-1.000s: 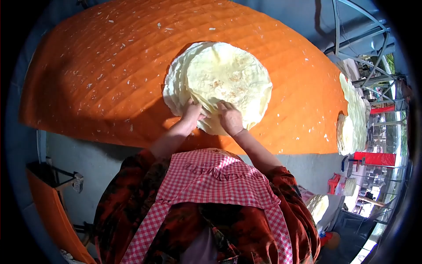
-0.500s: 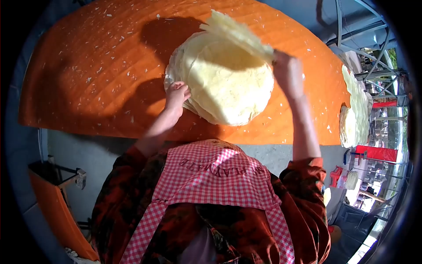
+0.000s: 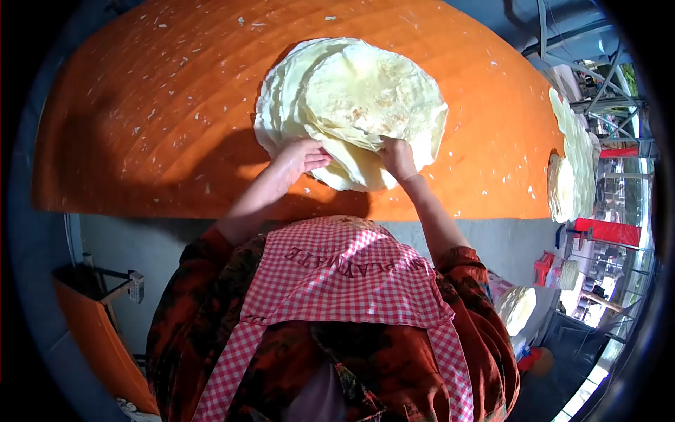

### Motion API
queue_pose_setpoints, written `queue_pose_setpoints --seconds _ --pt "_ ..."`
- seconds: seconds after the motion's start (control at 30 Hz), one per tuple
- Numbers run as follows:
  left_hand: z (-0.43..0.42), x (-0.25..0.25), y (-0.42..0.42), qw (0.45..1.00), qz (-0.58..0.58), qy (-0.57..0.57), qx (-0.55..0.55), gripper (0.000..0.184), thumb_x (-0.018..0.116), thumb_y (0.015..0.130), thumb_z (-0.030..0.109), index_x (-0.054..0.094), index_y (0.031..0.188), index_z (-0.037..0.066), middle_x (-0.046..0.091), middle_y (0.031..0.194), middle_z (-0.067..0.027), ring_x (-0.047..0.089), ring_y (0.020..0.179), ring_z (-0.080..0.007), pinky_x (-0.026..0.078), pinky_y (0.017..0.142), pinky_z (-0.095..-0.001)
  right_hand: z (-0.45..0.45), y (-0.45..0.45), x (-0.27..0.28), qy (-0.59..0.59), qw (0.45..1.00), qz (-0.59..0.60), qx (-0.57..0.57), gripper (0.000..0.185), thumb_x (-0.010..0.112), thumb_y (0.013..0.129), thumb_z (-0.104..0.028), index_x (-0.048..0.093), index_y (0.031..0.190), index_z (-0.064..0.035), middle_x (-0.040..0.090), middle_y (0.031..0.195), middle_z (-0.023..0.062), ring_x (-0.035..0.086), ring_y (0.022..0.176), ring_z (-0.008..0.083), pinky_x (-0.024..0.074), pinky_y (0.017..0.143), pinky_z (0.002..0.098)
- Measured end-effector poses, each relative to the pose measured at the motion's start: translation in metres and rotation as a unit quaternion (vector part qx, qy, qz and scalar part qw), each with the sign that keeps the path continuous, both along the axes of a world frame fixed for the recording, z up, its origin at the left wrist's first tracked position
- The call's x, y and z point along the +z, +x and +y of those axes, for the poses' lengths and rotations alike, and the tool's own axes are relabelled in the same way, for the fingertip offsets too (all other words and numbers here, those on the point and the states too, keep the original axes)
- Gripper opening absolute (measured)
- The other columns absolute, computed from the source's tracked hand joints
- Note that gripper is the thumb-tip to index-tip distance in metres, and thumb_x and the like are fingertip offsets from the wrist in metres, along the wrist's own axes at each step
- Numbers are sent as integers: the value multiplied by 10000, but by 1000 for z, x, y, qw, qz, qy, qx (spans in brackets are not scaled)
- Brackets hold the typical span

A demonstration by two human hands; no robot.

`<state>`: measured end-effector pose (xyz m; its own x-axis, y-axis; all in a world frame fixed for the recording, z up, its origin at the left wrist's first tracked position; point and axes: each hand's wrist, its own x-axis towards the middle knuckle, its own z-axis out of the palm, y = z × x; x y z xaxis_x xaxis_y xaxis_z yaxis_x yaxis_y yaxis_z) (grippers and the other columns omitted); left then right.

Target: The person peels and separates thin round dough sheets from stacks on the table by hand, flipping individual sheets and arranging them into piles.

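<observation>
1. The table (image 3: 176, 91), covered in orange, fills most of the upper view. Its near edge runs just in front of the person, and its surface stretches well out to the left of the work. The grey floor (image 3: 183, 246) shows past that edge.
2. An apron (image 3: 344, 281), pink and checked, hangs over dark red patterned sleeves (image 3: 186, 281).
3. The stack (image 3: 278, 105) of thin, round, pale sheets lies on the table, near its near edge, with a strip of orange between. Its layers are uneven, fanning out to the left.
4. At the right end of the table lies a pile (image 3: 580, 162) of similar sheets, well apart from the stack, so there is side room for the right arm. Another pile (image 3: 518, 309) sits low on the right, beyond the sleeve.
5. The top sheets (image 3: 373, 84) rest over the stack, browned in patches. They look parted from it only along the near edge, where they rise in folds; the lower layers lie flat. How many sheets are handled or left cannot be told.
6. The right hand (image 3: 399, 158) has its fingers closed on the near edge of the top sheets.
7. The left hand (image 3: 299, 158) is at the near left edge of the stack, fingers together and pointing right; whether they grip a layer or only touch it, I cannot tell.
8. Pale flakes (image 3: 256, 24) dot the orange around the stack.
</observation>
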<state>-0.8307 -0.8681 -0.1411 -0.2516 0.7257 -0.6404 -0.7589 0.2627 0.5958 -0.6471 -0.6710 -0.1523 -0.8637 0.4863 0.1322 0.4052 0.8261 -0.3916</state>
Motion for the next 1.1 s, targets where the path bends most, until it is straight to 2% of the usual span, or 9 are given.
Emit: queue_pose_setpoints --seconds 0.13,0.2,0.33,0.47,0.57,0.67,0.83,1.0,1.1 --pt "-6 -28 22 988 -66 137 39 126 516 869 24 430 958 48 557 1093 -178 565 1068 -353 471 947 -487 -24 -2 26 41 999 18 4 247 567 703 -69 658 932 -53 627 765 189 614 702 361 492 607 439" --pt "-11 -22 32 972 -116 202 34 272 488 882 35 410 1139 74 527 1178 -137 525 1134 -329 434 987 -494 -39 -1 17 94 995 14 17 247 563 711 -85 671 932 -111 651 782 115 634 692 285 503 585 394" --pt "-12 -41 40 954 -147 258 44 397 466 887 38 372 1267 103 527 1196 -102 526 1140 -295 429 992 -496 -52 2 2 40 999 28 5 207 607 695 -114 657 896 -107 662 836 88 635 787 280 519 652 373" --pt "-12 -59 43 967 -110 226 48 402 491 874 23 373 1251 98 538 1161 -91 557 1077 -243 463 952 -485 -49 7 11 -6 998 31 46 323 688 681 -175 653 990 -89 659 946 112 623 876 289 520 713 372" --pt "-6 -39 49 981 -78 158 84 436 523 860 1 368 1250 121 544 1125 -78 567 1040 -230 490 909 -460 -45 11 8 -5 996 64 67 334 682 724 -184 642 1035 -70 652 991 131 614 915 308 514 756 378" --pt "0 -37 62 986 -7 126 111 475 541 851 -22 363 1255 153 547 1102 -68 569 1031 -218 513 851 -434 -37 9 8 -150 989 -6 -3 343 671 752 -172 629 1071 -55 636 1061 140 596 967 321 500 807 383" --pt "4 -47 64 990 2 63 123 487 546 845 -10 366 1259 173 536 1129 -51 571 1013 -201 516 750 -396 -52 14 10 -31 991 53 119 416 627 813 -273 571 1153 -39 580 1156 149 534 1066 343 452 879 402" --pt "17 -22 72 986 76 -10 150 385 533 857 58 431 1218 145 522 1154 -44 563 997 -178 512 712 -356 -77 5 8 91 994 27 47 711 710 706 -433 473 1246 -37 598 1101 151 557 1056 307 463 832 406" --pt "21 -35 68 987 66 -35 141 386 509 856 55 428 1225 134 518 1160 -47 560 985 -183 521 702 -356 -83 -3 2 36 998 53 19 671 700 710 -271 433 1282 -45 591 1117 155 577 1031 318 485 799 399"
